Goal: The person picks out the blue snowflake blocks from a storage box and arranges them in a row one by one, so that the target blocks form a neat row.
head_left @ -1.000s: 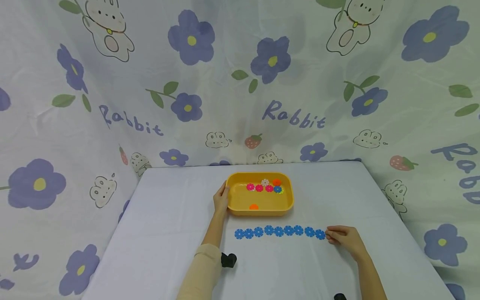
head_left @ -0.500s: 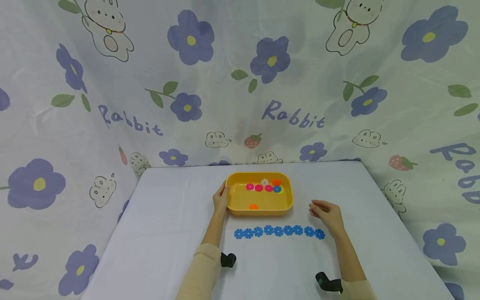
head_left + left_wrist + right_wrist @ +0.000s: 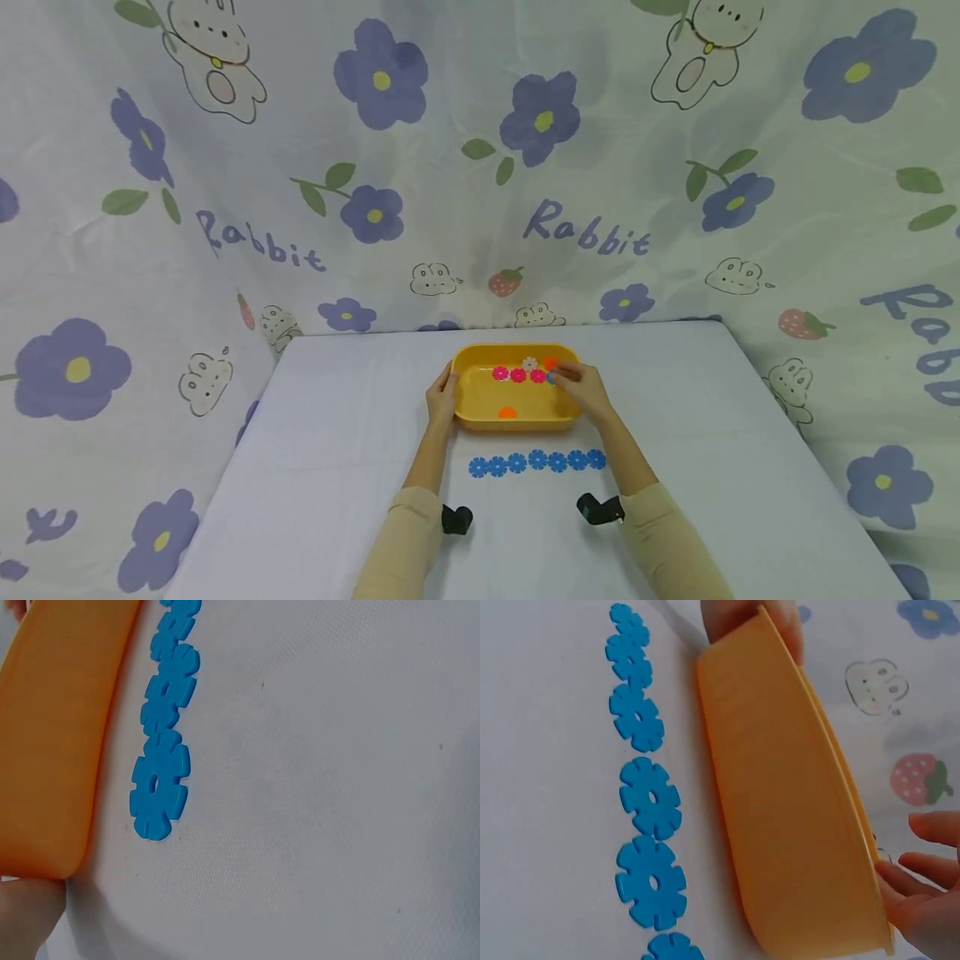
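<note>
My left hand [image 3: 441, 398] grips the left edge of a yellow plastic tray [image 3: 517, 425], thumb at its rim. My right hand [image 3: 587, 390] reaches over the tray's right rim, fingertips right at a blue snowflake disc [image 3: 551, 377]; in the right wrist view its fingers are spread apart beside the tray wall [image 3: 795, 810]. Pink discs [image 3: 518, 376], a white disc [image 3: 530, 364] and an orange disc [image 3: 552, 363] lie by those fingertips. In front of the tray runs a row of blue snowflake discs [image 3: 557, 462], its right end hidden behind my right forearm.
Another orange disc [image 3: 507, 412] shows partly behind the tray's front wall. A white cloth [image 3: 360, 467] covers the table, and a printed curtain [image 3: 465, 192] hangs along its back. Black wrist cameras [image 3: 600, 508] sit below both forearms.
From the right end of the blue row, my right hand has moved up and left into the tray's right side. The left hand and the tray have stayed put.
</note>
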A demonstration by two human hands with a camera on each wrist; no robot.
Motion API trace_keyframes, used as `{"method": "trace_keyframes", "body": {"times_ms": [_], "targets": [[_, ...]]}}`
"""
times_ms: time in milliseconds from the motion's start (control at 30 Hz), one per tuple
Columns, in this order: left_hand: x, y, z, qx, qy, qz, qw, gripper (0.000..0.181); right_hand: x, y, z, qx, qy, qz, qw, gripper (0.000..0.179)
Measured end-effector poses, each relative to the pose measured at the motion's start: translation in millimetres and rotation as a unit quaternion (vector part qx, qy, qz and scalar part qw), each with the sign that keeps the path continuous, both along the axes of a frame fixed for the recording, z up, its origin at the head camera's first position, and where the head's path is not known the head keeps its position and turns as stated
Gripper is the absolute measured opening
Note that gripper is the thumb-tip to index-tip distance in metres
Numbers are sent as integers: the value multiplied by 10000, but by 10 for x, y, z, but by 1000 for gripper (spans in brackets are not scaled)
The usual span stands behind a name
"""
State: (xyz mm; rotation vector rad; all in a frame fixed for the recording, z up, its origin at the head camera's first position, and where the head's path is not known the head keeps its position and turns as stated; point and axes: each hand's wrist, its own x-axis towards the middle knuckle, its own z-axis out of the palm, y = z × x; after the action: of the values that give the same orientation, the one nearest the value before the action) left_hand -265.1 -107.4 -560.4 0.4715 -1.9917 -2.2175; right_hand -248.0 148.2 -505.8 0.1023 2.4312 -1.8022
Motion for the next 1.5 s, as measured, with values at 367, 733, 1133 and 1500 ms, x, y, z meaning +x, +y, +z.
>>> {"method": "trace_keyframes", "body": {"times_ms": [367,733,1133,1500], "targets": [[-8,-3,-2,-40,-24,-29,10000,42,-267,-348,-171,1213,-588,-406,9900,52],[-8,5,25,-121,25,-20,9999,42,-406,-413,-275,64,-486,82,9988,34],[-4,-6,18,-27,-50,60,10000,42,-474,-388,-325,1666,-69,-169,9859,32],[-21,-6,12,-9,-23,63,10000,41,-468,-609,-341,1305,-97,167,9913,32]]}}
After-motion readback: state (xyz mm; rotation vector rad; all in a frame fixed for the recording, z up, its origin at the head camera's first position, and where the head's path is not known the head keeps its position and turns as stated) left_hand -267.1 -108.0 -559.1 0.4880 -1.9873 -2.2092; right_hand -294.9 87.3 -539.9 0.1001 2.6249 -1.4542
